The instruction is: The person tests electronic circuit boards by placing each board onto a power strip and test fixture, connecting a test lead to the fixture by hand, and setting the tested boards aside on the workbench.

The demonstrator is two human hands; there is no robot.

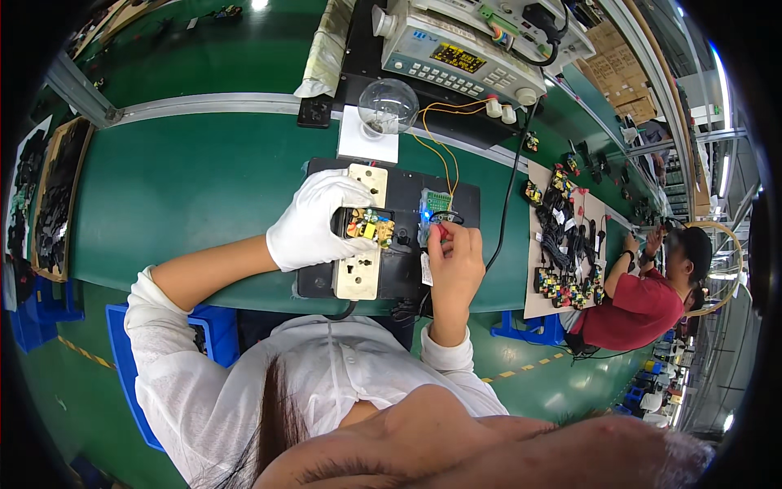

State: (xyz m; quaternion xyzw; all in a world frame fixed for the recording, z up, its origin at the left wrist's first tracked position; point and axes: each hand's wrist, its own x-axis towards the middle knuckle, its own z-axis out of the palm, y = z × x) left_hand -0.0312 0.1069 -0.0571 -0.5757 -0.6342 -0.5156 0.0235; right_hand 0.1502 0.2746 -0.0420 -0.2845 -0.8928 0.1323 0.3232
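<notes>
My left hand (320,218), in a white glove, grips an open black adapter case with a circuit board (370,227) inside, its yellow and copper-coloured parts facing up. It is held over the middle of a cream power strip (356,278), which lies on a black board (403,281). My bare right hand (458,259) pinches a small red piece (442,231) at the near edge of a small green terminal board (437,202). A blue light glows beside those fingertips. A black cable (446,216) loops there, and its end is hidden by my fingers.
Behind stand a clear glass bulb (388,107) on a white base and a bench meter (461,61) with thin yellow wires. Right, a cardboard sheet (542,303) bears several circuit boards and black cords; a person in red (635,306) sits beyond. A wooden tray (69,196) lies left.
</notes>
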